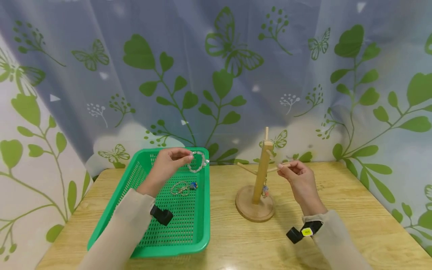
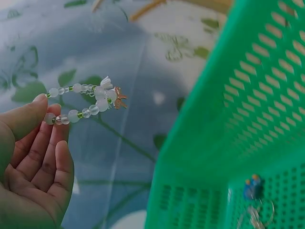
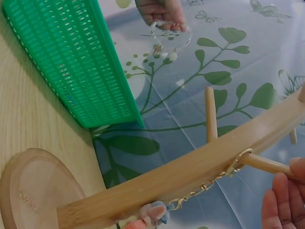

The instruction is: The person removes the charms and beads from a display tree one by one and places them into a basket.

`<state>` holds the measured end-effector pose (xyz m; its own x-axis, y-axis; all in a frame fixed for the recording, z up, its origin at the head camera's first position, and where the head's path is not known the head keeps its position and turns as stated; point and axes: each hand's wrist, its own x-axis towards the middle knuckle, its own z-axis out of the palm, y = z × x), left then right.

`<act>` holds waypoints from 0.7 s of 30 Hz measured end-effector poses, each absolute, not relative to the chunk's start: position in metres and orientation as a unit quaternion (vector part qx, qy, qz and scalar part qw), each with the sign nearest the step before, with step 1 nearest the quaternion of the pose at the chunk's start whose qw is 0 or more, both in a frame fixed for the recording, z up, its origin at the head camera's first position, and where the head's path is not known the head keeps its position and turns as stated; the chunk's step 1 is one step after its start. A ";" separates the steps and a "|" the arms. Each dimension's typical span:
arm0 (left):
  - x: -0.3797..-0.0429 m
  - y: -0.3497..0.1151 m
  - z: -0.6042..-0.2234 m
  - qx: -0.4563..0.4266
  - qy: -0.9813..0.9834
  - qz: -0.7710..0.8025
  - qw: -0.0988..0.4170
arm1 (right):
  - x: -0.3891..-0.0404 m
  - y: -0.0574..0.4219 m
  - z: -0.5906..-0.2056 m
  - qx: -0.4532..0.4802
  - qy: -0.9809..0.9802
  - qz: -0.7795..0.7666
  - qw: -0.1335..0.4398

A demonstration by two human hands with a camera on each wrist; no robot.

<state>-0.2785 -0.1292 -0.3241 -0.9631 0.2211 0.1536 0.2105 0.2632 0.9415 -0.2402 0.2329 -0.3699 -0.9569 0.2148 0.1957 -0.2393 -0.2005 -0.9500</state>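
A: What does the left hand (image 1: 165,165) have?

B: A ring-shaped bracelet of clear and milky round beads (image 2: 74,116) with small green ones between, pinched by thumb and fingertips. A white flower charm (image 2: 106,83) and a copper-coloured bow charm (image 2: 119,98) sit on the side away from the fingers.

A: Where is it?

B: In the air; the head view shows it against the far right corner of a green perforated plastic basket (image 1: 203,221), which stands toward the left edge of a pale wooden table (image 1: 354,210).

A: Anything in there?

B: Thin looped jewellery with a blue charm (image 1: 193,185), on the basket's floor, near its right wall.

A: And the right hand (image 1: 299,179)?

B: Thumb and fingers are together on the outer end of a thin round wooden peg (image 3: 267,163). It juts from a tan wooden stand with a round base (image 1: 261,172), right of the basket.

A: What hangs there?

B: A gold chain (image 3: 205,186), looped round that peg beside the upright, with a blue and pink charm (image 3: 155,211) at its lower end.

A: Behind?

B: A blue-grey and white curtain printed with green leaves (image 1: 297,78), along the table's far edge.
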 end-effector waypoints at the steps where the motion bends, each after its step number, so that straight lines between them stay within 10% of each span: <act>1: -0.280 -0.132 -0.326 0.133 0.795 0.592 0.007 | -0.240 0.233 -0.370 0.005 -0.619 0.771 0.153; 21: -0.310 -0.165 -0.361 0.086 0.842 0.532 0.032 | -0.236 0.240 -0.373 0.053 -0.631 0.757 0.157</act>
